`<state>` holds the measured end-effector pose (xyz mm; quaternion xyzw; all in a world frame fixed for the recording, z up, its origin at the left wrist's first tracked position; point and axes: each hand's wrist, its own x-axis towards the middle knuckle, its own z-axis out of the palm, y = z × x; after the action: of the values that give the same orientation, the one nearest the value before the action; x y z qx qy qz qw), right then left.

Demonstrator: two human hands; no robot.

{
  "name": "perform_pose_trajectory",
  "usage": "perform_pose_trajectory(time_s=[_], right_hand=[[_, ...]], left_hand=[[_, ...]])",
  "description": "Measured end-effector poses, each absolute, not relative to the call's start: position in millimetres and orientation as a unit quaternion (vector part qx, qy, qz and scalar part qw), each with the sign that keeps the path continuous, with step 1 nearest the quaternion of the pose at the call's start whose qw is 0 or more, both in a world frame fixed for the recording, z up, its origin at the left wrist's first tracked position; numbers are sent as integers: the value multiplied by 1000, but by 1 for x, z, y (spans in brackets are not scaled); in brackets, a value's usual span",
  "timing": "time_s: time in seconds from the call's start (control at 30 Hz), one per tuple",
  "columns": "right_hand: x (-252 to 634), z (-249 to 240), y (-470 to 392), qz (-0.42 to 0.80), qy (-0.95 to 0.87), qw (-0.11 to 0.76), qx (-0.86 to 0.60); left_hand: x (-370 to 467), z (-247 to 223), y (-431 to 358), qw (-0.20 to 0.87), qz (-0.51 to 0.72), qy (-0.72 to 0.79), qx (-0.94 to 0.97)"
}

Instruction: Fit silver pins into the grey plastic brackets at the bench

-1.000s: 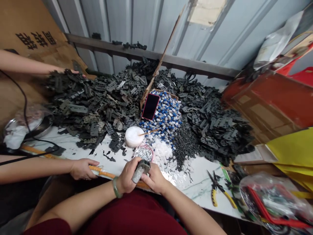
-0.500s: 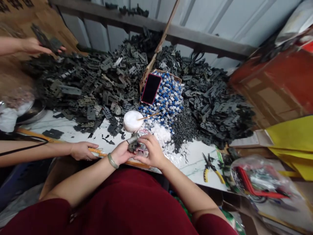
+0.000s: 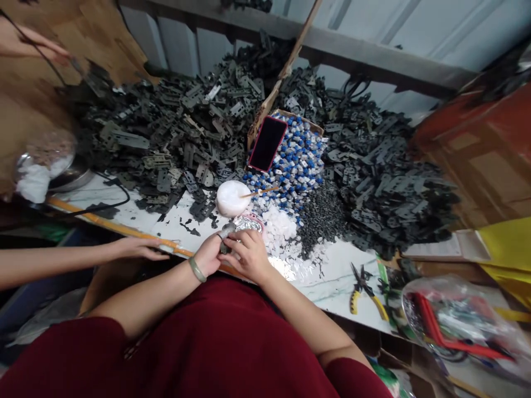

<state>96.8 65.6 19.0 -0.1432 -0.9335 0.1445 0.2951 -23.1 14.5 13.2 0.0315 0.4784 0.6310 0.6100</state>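
My left hand (image 3: pixel 208 255), with a pale green bangle at the wrist, is closed on a dark grey part (image 3: pixel 226 231) held above the table's front edge. My right hand (image 3: pixel 248 255) meets it from the right, fingers bent and pressed together against the part. Anything small between those fingers is hidden. Just behind the hands is a foil-covered pink-rimmed dish (image 3: pixel 249 222). Further back stands a round white tub (image 3: pixel 232 199) with a thin wooden stick (image 3: pixel 260 192) across it. Loose white pieces (image 3: pixel 280 225) lie right of the dish.
Dark grey parts are heaped left (image 3: pixel 166 132) and right (image 3: pixel 390 171). A phone (image 3: pixel 269 143) rests on blue-and-white pieces (image 3: pixel 301 157), beside small black pieces (image 3: pixel 323 218). Yellow-handled pliers (image 3: pixel 367 293) lie at right. Another person's hands (image 3: pixel 139 249) (image 3: pixel 37 44) are at left.
My right hand has closed in on the dark grey part, covering more of it. The other person's upper hand has shifted up and left. The view has moved slightly.
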Motion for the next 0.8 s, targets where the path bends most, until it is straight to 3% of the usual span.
perform_pose_trajectory(time_s=[0.1, 0.23, 0.33, 0.4, 0.57, 0.7, 0.8], right_hand=[[100, 18, 64, 182, -935, 284, -112], [111, 15, 83, 206, -926, 274, -158], [117, 14, 102, 193, -937, 217, -192], [117, 14, 110, 160, -952, 154, -211], [103, 15, 120, 36, -955, -45, -291], [91, 10, 123, 2, -938, -132, -322], [91, 3, 125, 8, -939, -126, -320]], left_hand=[[-57, 13, -12, 566, 576, 566, 167], [-129, 25, -64, 471, 212, 706, 485], [-181, 33, -99, 363, -43, 764, 531], [-211, 35, -112, 325, -131, 796, 493], [-272, 40, -103, 111, -123, 873, 459], [-298, 43, -81, 97, -106, 871, 469], [-303, 47, -70, 111, -83, 871, 471]])
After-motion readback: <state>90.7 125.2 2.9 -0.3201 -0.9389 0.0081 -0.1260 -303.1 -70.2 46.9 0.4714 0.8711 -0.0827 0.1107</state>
